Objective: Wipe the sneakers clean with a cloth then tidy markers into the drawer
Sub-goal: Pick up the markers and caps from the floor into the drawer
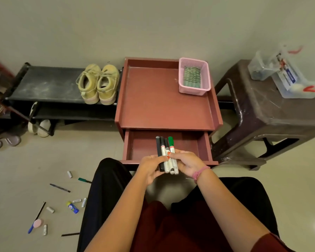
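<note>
On the pale floor point(35, 160), over the open red drawer point(144, 146), my left hand point(151, 168) and right hand point(185, 164) both grip the markers point(168, 157), their labels too small to read.

Left hand point(151, 167) and right hand point(186, 163) together, fingers curled around a shared bundle, forearms converging.

Four markers point(166, 155), bundled side by side with caps pointing away, sit above the open, reddish-brown drawer point(204, 148); yellow sneakers point(98, 84) stand paired on a black rack point(44, 84)
</note>
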Demonstrator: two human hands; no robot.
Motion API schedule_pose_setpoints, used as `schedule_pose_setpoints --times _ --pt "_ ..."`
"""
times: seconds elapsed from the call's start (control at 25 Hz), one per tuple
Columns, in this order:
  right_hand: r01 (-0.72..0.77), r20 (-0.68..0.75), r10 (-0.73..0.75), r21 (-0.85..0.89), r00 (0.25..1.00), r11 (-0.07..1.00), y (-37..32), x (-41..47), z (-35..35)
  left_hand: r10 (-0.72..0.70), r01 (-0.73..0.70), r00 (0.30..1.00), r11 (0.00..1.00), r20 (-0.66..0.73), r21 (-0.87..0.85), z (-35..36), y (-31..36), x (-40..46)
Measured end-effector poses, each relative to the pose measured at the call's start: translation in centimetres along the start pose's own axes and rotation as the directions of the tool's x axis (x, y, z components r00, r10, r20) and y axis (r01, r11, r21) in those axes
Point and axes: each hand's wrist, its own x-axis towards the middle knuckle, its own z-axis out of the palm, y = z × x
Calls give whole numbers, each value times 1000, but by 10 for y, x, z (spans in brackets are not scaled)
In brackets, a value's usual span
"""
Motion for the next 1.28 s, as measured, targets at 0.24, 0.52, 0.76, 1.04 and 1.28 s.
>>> schedule_pose_setpoints --times 0.24,0.52,0.76,1.04,1.28 --pt "-57 -129 70 106 989 993 -4 21 -50 -81 78 997 990 14 116 35 -17 46" --pt "-34 -257 27 -24 966 999 -43 85 -84 -78 80 997 968 -18 237 75 -7 123" --pt "-133 -457 -47 -353 888 926 -44 151 -111 -89 160 978 904 -191 397 78 -25 195" --pt "-169 -497 -74 -427 864 888 -21 184 -119 -37 212 953 790 -301 576 85 -45 227" --pt "-231 -538 -97 -508 837 830 -14 195 -121 -36 198 973 628 -226 753 95 -51 246"
